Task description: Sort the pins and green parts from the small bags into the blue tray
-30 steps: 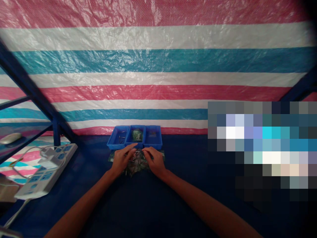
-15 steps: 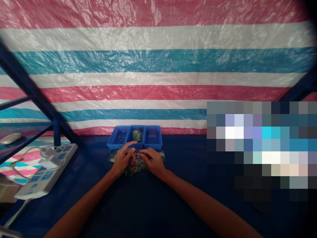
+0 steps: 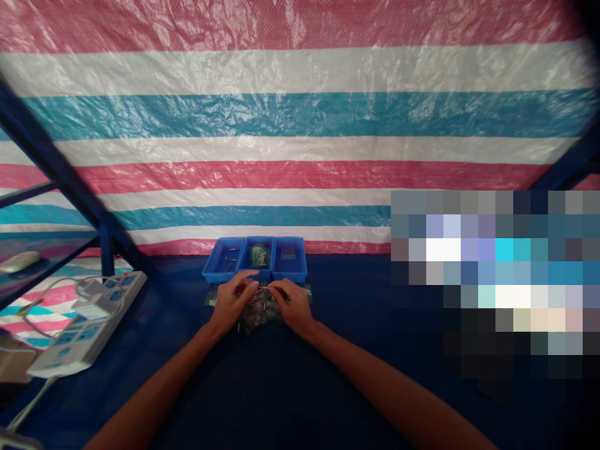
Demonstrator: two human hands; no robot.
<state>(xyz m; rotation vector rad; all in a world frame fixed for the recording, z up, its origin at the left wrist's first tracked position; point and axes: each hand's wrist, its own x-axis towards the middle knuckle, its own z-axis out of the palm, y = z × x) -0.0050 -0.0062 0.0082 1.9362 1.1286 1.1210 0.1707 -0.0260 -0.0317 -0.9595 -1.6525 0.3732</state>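
A dark blue table (image 3: 262, 394) is filling the foreground, and two bare forearms are stretching across it toward a small heap of metal pins (image 3: 263, 306). The heap is lying between the hands on a patterned green sheet (image 3: 253, 322). The right hand (image 3: 281, 294) is bending its fingers in toward the thumb and pinching a thin metal piece (image 3: 265, 287) at the fingertips. The left hand (image 3: 250, 281) is curling loosely beside the pins, its index finger standing apart from the thumb; whether it is holding one I cannot tell, the parts being so small and dim. Off to the left, a white power strip (image 3: 96, 337) is lying at a slant. Just beyond the hands, three blue trays (image 3: 289, 275) are standing side by side: the left one is holding a few pins, the middle one a green packet (image 3: 259, 255). Behind everything, a striped plastic sheet (image 3: 300, 112) is hanging.
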